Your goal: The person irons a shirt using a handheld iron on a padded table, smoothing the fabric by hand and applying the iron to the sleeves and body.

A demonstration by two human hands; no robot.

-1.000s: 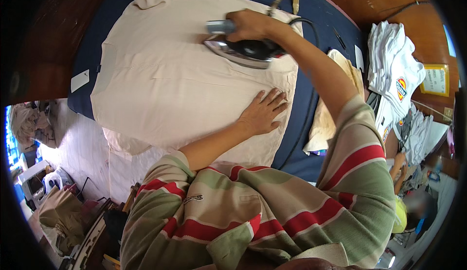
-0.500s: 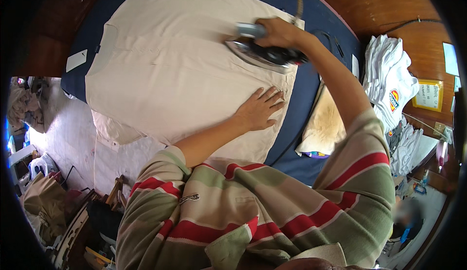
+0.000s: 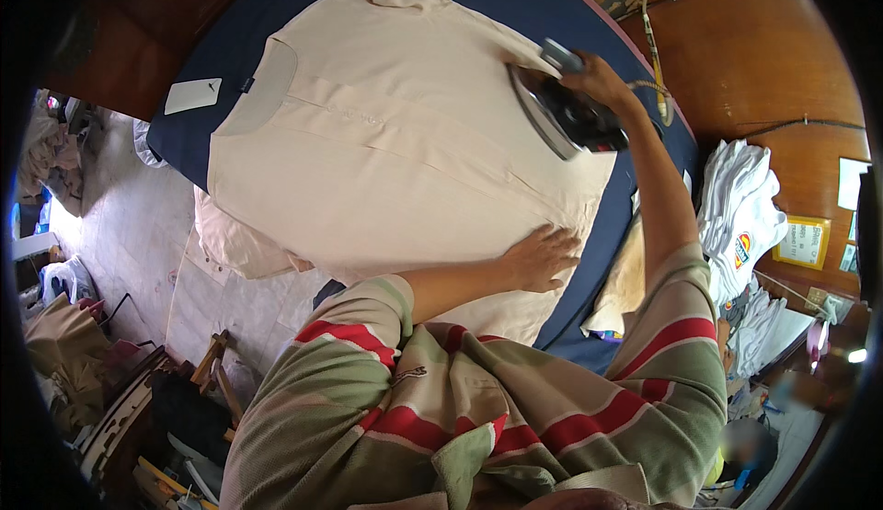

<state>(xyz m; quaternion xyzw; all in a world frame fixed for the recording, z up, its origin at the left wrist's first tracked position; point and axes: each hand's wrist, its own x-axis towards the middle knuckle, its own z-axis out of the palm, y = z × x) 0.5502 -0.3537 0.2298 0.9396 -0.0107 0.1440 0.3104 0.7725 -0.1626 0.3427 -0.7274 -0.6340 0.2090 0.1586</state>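
A cream shirt [image 3: 414,170] lies spread over a dark blue padded board [image 3: 207,55], its neckline to the left and a sleeve bunched at the far edge. My right hand [image 3: 596,82] is closed round the handle of a clothes iron [image 3: 572,116] near the shirt's far right hem. The iron's pale soleplate edge shows on its left side; whether it touches the cloth, I cannot tell. My left hand [image 3: 544,258] lies flat on the shirt near the hem, fingers stretched out. Small creases run across the cloth between the two hands.
A hose [image 3: 653,36] runs from the iron up the wooden wall [image 3: 736,41]. At the right, a stack of folded white garments [image 3: 740,202] stands beside a tan cloth pad [image 3: 618,285]. A white card [image 3: 193,95] rests on the board's left. Wooden frames and bags fill the lower left.
The view has shifted, so the board and shirt sit further right and lower. The iron has swung to a different angle nearer the far hem. My left hand still lies flat on the shirt.
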